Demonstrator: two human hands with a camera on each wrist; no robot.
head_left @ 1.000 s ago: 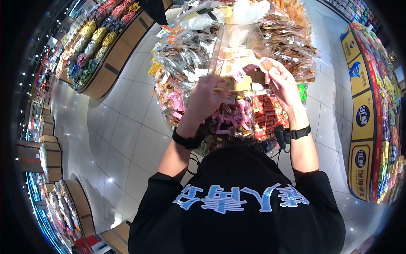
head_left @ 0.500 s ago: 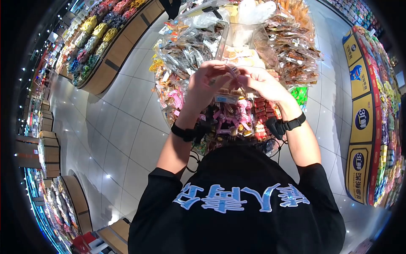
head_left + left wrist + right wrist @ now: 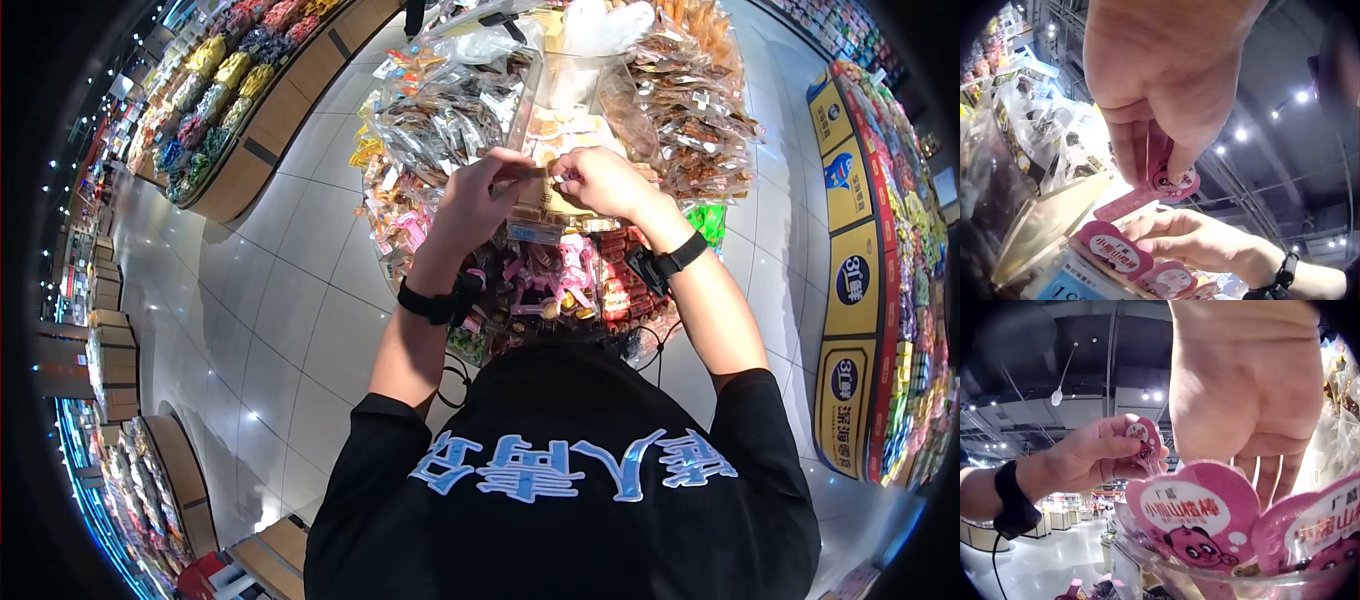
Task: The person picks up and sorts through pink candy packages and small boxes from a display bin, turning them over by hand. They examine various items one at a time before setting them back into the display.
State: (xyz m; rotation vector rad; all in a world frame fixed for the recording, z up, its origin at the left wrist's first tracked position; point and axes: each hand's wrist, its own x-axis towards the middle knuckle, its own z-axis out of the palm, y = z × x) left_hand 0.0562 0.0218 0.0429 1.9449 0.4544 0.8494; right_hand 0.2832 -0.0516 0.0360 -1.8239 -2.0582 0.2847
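In the left wrist view, the left hand pinches a pink panda-printed packet between thumb and fingers, above a clear container. Several similar packets stand in that container. The right hand reaches in among them, its thumb and fingertips at the edge of one pink packet; part of its grip is hidden behind the packets. From the head view, the left hand and right hand are close together over the display.
Bagged snacks flank the container on the left, with more bags on the right. Pink and red packets lie nearer the body. A blue price label is at the container's front. Other shelves stand across the aisle.
The right hand first held a pink packet up at the right, then met the left hand. Now the left hand holds a packet, and the right hand is lower among the others.
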